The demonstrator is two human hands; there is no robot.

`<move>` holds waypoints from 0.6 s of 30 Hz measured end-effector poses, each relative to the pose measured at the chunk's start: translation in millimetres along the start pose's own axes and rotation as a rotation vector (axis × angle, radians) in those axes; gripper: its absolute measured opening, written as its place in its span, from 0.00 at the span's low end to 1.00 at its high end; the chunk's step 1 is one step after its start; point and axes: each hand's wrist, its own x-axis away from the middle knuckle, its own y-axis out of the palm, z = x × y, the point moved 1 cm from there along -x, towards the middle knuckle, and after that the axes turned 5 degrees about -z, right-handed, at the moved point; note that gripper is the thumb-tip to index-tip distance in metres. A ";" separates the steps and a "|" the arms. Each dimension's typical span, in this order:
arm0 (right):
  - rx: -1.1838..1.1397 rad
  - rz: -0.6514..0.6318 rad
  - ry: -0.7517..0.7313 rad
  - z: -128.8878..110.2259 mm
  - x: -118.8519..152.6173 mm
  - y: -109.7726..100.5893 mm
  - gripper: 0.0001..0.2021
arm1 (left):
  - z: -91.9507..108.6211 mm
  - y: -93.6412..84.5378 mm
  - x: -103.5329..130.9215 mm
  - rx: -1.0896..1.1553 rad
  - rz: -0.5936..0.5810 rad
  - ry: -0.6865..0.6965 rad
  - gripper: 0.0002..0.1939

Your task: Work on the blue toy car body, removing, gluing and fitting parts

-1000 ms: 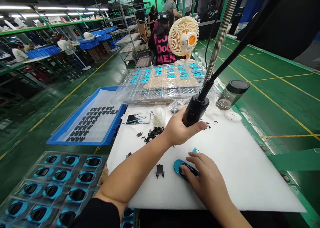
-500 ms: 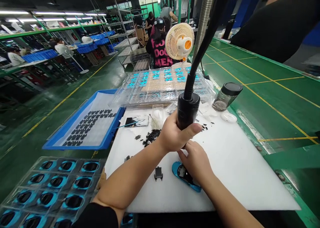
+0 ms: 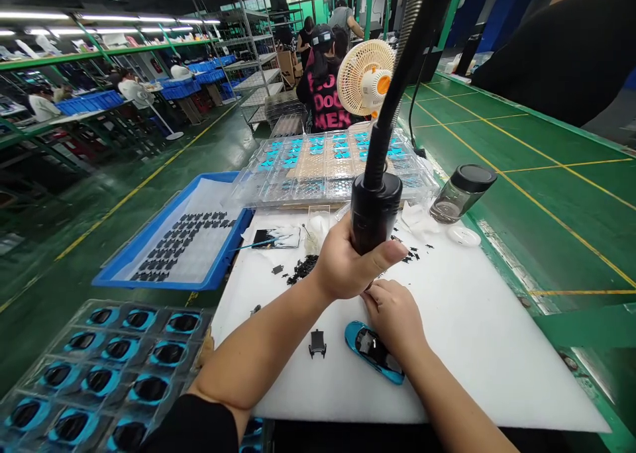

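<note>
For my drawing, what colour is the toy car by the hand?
The toy car's body is turquoise-blue, in the head view.

Pink letters [image 3: 326, 102] — "Do" above "ME", the rest unclear — on a black top [image 3: 325, 93].

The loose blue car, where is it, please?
In the head view's lower middle, the car lies on the white board between a black part and the right wrist.
</note>
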 end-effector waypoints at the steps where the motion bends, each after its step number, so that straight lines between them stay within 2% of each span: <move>1: -0.009 0.011 -0.008 0.0 0.4 -0.8 0.11 | 0.2 0.0 0.5 0.002 0.005 -0.001 0.26; 9: -0.127 0.123 -0.061 -0.9 4.5 -9.2 0.11 | -0.4 -0.4 4.5 0.121 -0.013 -0.024 0.27; 18: -0.257 0.211 -0.040 -4.7 5.5 -14.4 0.13 | 3.8 0.4 6.8 0.212 -0.037 0.056 0.27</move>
